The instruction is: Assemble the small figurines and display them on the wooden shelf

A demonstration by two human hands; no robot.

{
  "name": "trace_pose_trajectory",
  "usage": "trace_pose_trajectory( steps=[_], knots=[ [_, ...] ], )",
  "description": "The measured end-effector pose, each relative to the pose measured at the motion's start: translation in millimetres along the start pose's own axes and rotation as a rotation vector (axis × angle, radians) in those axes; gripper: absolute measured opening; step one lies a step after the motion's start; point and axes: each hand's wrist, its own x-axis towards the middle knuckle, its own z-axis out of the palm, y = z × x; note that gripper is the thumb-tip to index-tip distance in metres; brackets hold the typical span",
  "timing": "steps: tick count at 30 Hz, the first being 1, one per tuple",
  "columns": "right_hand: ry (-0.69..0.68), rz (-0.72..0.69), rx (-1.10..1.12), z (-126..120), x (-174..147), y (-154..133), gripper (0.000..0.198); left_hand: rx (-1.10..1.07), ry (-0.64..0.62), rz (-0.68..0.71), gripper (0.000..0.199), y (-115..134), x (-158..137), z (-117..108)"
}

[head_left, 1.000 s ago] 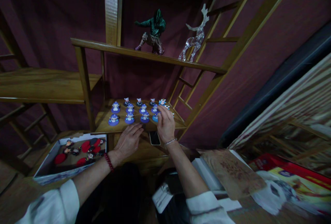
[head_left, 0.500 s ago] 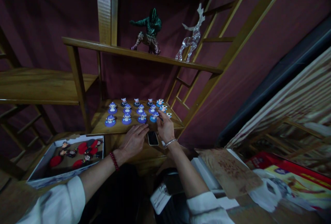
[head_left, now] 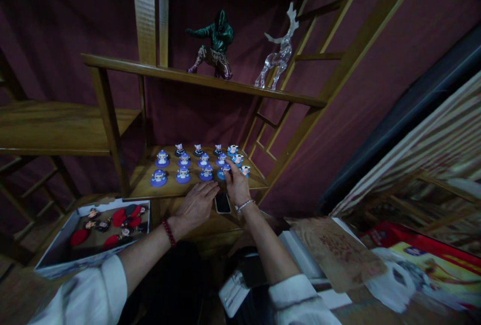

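Rows of small figurines on round bases stand upright on the lower wooden shelf (head_left: 173, 189). My right hand (head_left: 237, 185) has its fingers closed on a figurine with a blue base (head_left: 222, 173) at the right of the front row; the fingers partly cover it. To its left is a purple-based figurine (head_left: 206, 173), just beyond the fingertips of my left hand (head_left: 197, 206). That hand lies flat by the shelf's front edge, fingers stretched out and holding nothing. Between my hands rests a phone (head_left: 223, 204) with a dark screen.
An open box (head_left: 41, 264) at the left holds several red and black figures. On the upper shelf (head_left: 158, 70) are a crouching green figure (head_left: 218, 39) and a clear deer statue (head_left: 278, 59). Cardboard (head_left: 338, 252) and a plastic bag (head_left: 393, 282) lie at the right.
My right hand stays at the same figurine, its fingers slightly shifted. My left hand remains flat by the shelf edge. The view has shifted slightly.
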Motion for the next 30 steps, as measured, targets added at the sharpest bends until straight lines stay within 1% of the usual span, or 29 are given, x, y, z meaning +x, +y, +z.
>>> trace_pose_trajectory(
  steps=[10,16,22,30],
  knots=[
    [-0.051,-0.061,-0.039,-4.5,0.0,3.0,0.044,0.007,0.003,0.000,0.040,-1.4,-0.7,2.7],
    [-0.049,-0.064,-0.016,-6.6,-1.3,0.5,0.039,0.018,-0.005,0.008,0.041,-0.9,-1.3,1.7],
    [-0.040,-0.023,-0.025,-6.2,0.8,0.7,0.031,0.006,-0.014,0.004,0.041,-0.5,-2.1,1.0],
    [-0.033,-0.049,-0.040,-1.6,2.6,5.4,0.028,-0.009,-0.007,0.000,0.042,-1.0,-2.8,2.6]
  ],
)
